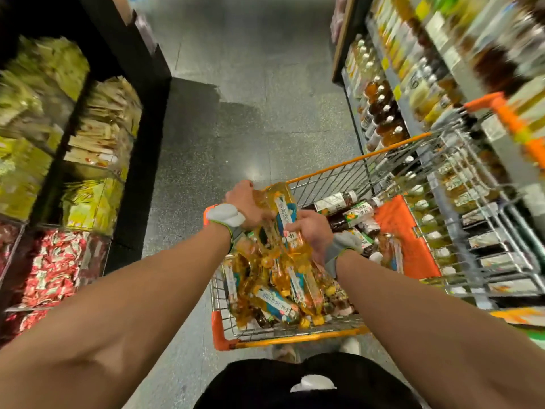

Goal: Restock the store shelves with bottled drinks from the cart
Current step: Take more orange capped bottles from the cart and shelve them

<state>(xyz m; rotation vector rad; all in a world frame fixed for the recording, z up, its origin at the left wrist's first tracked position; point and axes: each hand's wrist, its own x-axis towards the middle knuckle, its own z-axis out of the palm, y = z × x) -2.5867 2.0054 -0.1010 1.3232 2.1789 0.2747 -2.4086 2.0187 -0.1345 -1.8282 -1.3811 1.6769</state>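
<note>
A wire shopping cart [321, 338] with orange trim stands in front of me, filled with several amber drink bottles [274, 299] with blue-and-white labels and some dark bottles [342, 202] at the far end. Above the pile I hold an amber bottle [283, 211] in both hands. My left hand [246, 203] grips its far end. My right hand [312, 231] grips its labelled middle from the right. Both wrists wear bands. The drink shelves [413, 93] run along the right, stocked with rows of bottles.
A dark display unit [88, 160] of packaged snacks lines the left side of the aisle. Grey speckled floor [253, 98] stretches ahead. An orange fold-down seat flap [404, 231] stands inside the cart. The cart sits close against the right shelving.
</note>
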